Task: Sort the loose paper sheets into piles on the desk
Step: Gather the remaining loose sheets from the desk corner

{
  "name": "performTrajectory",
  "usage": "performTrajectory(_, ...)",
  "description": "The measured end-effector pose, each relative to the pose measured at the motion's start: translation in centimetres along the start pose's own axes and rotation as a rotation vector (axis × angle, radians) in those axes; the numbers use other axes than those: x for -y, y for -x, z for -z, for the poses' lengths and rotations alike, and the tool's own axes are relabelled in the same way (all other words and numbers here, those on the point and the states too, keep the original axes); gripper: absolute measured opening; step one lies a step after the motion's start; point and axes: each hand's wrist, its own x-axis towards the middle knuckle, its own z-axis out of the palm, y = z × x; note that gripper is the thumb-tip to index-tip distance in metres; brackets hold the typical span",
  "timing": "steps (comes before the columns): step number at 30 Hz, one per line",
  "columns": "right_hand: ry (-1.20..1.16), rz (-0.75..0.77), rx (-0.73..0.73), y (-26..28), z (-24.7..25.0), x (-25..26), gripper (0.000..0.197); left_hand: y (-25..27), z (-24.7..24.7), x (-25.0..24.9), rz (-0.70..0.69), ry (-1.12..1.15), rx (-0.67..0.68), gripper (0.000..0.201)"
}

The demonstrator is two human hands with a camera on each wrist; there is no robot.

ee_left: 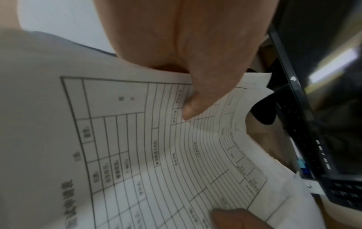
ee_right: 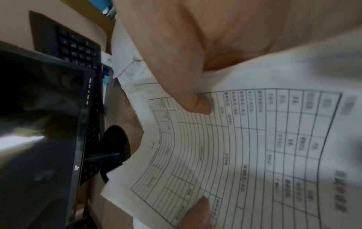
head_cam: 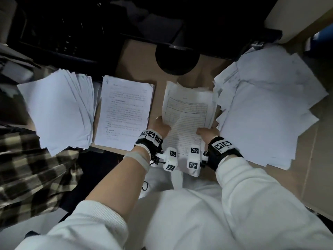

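Observation:
A stack of ruled table forms is held over the desk's middle. My left hand pinches its left edge, thumb on top. My right hand pinches the right edge, thumb pressed on the print. The sheets bow between both hands. A blank-faced pile lies at far left, a text-page pile beside it, and a large loose heap spreads at right.
A dark monitor on a round black stand sits behind the papers, with a black keyboard further back. A plaid cloth hangs at the lower left. The brown desk shows between the piles.

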Motion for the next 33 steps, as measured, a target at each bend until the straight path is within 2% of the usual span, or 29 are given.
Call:
performTrajectory(3,-0.158,0.119,-0.045,2.0,0.2,1.1,0.057,1.3,1.6,-1.2,-0.14,0.084,-0.02,0.046)
performTrajectory(6,-0.335,0.292,-0.131,5.3,1.3,5.0,0.034,3.7,4.3,-4.3,-0.286,0.248,-0.164,0.05)
performTrajectory(8,-0.479,0.436,-0.173,8.0,2.5,8.0,0.021,5.4,6.0,-6.3,-0.389,0.358,-0.237,0.029)
performTrajectory(9,-0.535,0.514,-0.19,9.6,3.1,9.2,0.021,6.4,6.7,-7.2,-0.444,0.401,-0.256,0.018)
performTrajectory(12,-0.566,0.667,-0.181,12.2,4.0,10.5,0.032,7.6,8.0,-7.7,-0.561,0.424,-0.272,0.015)
performTrajectory(13,-0.512,0.669,-0.133,12.3,3.7,10.0,0.033,7.4,8.1,-7.3,-0.57,0.387,-0.259,0.019)
performTrajectory(15,-0.329,0.563,-0.045,11.5,3.0,8.2,0.025,6.8,7.8,-6.0,-0.532,0.259,-0.227,0.04)
performTrajectory(17,-0.295,0.531,-0.09,10.8,2.9,6.7,0.017,6.6,7.6,-5.2,-0.499,0.186,-0.207,0.061)
performTrajectory(19,-0.335,0.534,-0.173,10.7,2.9,6.1,0.03,6.6,7.6,-5.2,-0.515,0.316,-0.151,0.074)
performTrajectory(21,-0.336,0.542,-0.178,10.9,3.0,6.3,0.034,6.8,7.7,-5.9,-0.541,0.325,-0.157,0.072)
performTrajectory(23,-0.315,0.525,-0.178,11.1,2.7,6.5,0.03,6.5,7.6,-6.4,-0.56,0.271,-0.183,0.066)
performTrajectory(26,-0.382,0.486,-0.147,10.6,2.1,6.2,0.025,6.6,7.5,-6.7,-0.583,0.286,-0.164,0.03)
performTrajectory(27,-0.394,0.477,-0.139,10.7,2.0,6.2,0.018,6.5,7.5,-6.7,-0.587,0.327,-0.155,0.026)
performTrajectory(29,-0.411,0.506,-0.125,10.5,2.1,6.3,0.01,6.5,7.7,-6.8,-0.575,0.389,-0.135,0.028)
performTrajectory(31,-0.437,0.525,-0.113,10.2,2.5,6.4,0.022,5.8,7.4,-6.4,-0.537,0.372,-0.087,0.036)
performTrajectory(33,-0.446,0.508,-0.098,9.5,2.7,5.9,0.03,5.0,6.6,-5.3,-0.5,0.215,-0.045,0.04)
